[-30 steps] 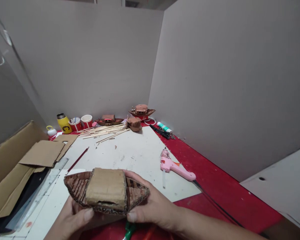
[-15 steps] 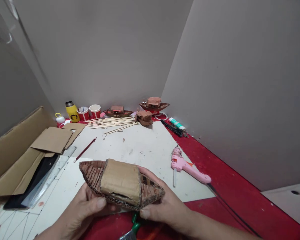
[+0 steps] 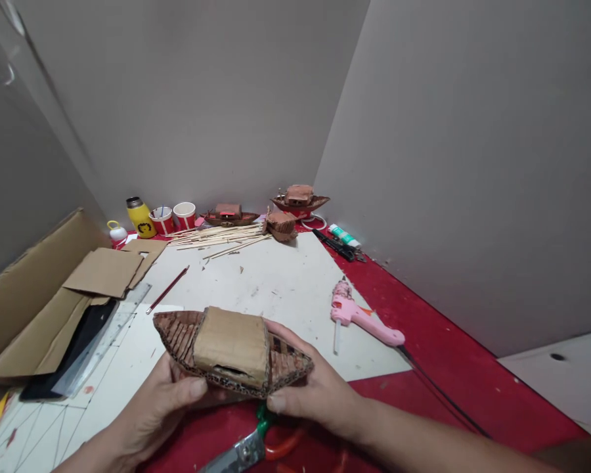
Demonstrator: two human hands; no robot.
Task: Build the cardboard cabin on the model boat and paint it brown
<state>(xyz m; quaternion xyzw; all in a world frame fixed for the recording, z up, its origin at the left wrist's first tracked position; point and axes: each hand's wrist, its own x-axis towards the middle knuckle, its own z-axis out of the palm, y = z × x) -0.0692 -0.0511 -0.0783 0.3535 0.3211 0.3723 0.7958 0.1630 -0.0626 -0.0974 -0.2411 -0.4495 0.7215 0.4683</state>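
Observation:
A model boat (image 3: 231, 345) made of cardboard, with brown slatted ends and a plain curved cardboard roof, is held up in front of me. My left hand (image 3: 170, 394) grips its near left side, thumb along the lower edge. On the right, my right hand (image 3: 315, 391) wraps round the other end, its thumb at the near edge and its fingers behind the hull. Beneath the boat lie scissors (image 3: 249, 450) with green and orange handles, partly hidden by the hull and my right hand.
A pink hot glue gun (image 3: 359, 318) lies at the right, its cord trailing off. Bamboo sticks (image 3: 217, 236), paper cups (image 3: 184, 215), a yellow bottle (image 3: 140, 218) and several model boats (image 3: 299, 198) stand at the back. Cardboard pieces (image 3: 103, 270), a ruler (image 3: 98, 348) and a pencil (image 3: 168, 289) are left.
The boat stays in both hands, shifted slightly left and up in view. More of the scissors shows below it. The whole scene has shifted a little with the camera.

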